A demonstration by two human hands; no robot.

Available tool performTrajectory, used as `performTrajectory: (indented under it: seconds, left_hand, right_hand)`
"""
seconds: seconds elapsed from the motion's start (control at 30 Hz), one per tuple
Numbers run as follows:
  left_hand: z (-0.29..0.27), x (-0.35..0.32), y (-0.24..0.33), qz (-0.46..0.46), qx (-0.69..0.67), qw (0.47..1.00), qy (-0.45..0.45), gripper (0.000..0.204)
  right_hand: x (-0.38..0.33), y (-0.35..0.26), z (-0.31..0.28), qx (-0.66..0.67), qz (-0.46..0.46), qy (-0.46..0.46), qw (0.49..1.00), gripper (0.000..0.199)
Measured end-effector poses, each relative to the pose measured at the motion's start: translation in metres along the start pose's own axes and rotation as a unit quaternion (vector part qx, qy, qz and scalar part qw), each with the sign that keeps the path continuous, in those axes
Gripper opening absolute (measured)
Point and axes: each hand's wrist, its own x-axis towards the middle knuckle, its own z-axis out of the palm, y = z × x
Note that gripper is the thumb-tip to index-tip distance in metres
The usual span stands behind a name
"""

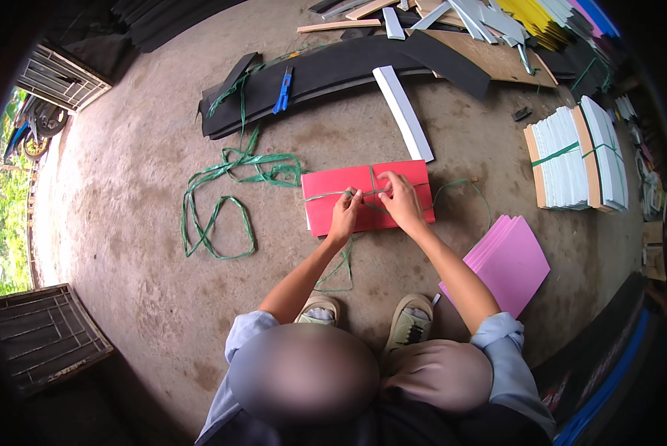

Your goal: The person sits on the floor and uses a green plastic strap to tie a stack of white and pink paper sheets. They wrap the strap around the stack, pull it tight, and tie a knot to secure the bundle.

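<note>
In front of my feet a stack of red sheets lies on the floor, bound lengthwise and crosswise with green plastic twine. My left hand pinches the twine over the middle of the stack. Just right of it, my right hand has its fingers bent and closed at the twine where the strands cross; its grip is partly hidden. Loose green twine trails in loops across the floor to the left. A thin end of it also curves out beyond the stack's right side.
Pink sheets lie fanned at my right. Tied white bundles stand farther right. Ahead are long black sheets, a blue cutter knife, a white strip and a heap of offcuts. A metal gate stands at left.
</note>
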Motion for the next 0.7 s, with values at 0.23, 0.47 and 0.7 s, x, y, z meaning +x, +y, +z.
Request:
performTrajectory:
  seconds: [0.23,0.47,0.7]
  left_hand:
    - [-0.004,0.010,-0.005,-0.010,-0.041,0.999,0.012,0.023]
    - [0.005,0.016,-0.006,-0.066,0.016,0.996,0.062,0.035]
    - [-0.004,0.022,-0.024,-0.051,0.057,0.993,0.092,0.032]
  right_hand:
    - [0.018,-0.016,0.004,-0.133,-0.125,-0.032,0.983,0.011]
    - [0.057,-0.044,-0.107,0.517,0.069,-0.020,0.853,0.020]
    - [0.044,-0.051,-0.261,0.498,0.067,0.201,0.841,0.027]
